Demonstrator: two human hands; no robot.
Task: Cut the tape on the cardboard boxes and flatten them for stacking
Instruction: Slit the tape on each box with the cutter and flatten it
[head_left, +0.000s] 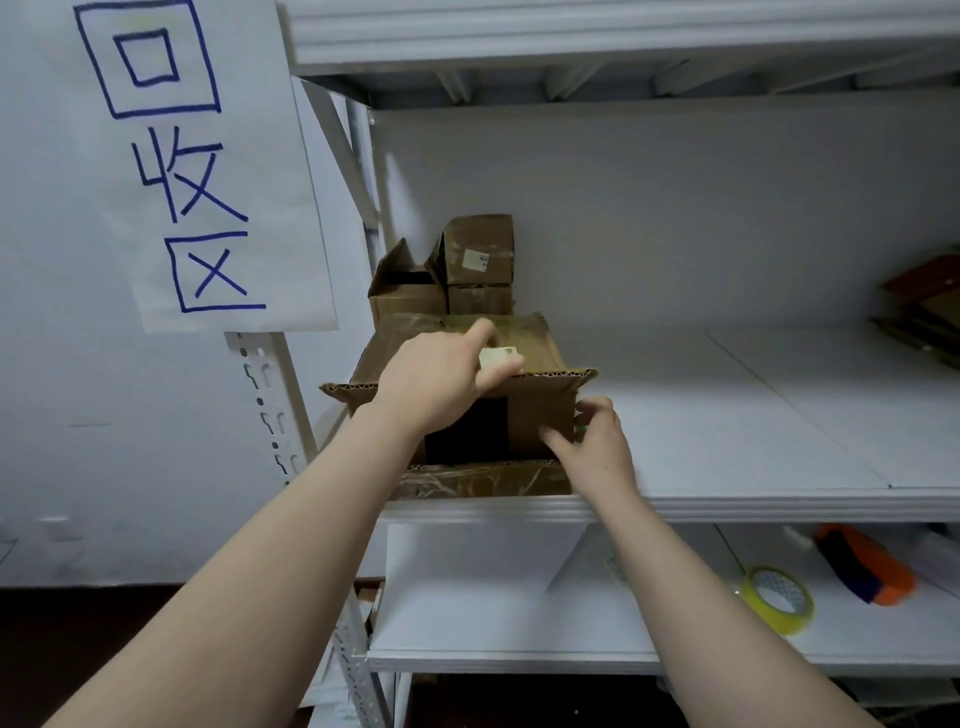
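A brown cardboard box (540, 410) lies on its side at the left end of the white shelf (727, 415), its open end facing me with flaps spread. My left hand (441, 379) grips the top flap edge, thumb under and fingers over it. My right hand (592, 441) holds the box's right front corner with curled fingers. A taped bottom flap (478, 480) lies flat at the shelf's front edge. Behind it stand two smaller boxes: an open one (405, 296) and a taped one (480, 254) stacked on another.
A paper sign (197, 156) with blue characters hangs on the left wall. Flattened cardboard (924, 306) lies at the shelf's far right. On the lower shelf sit a yellow tape roll (776, 597) and an orange-and-blue tool (862, 569).
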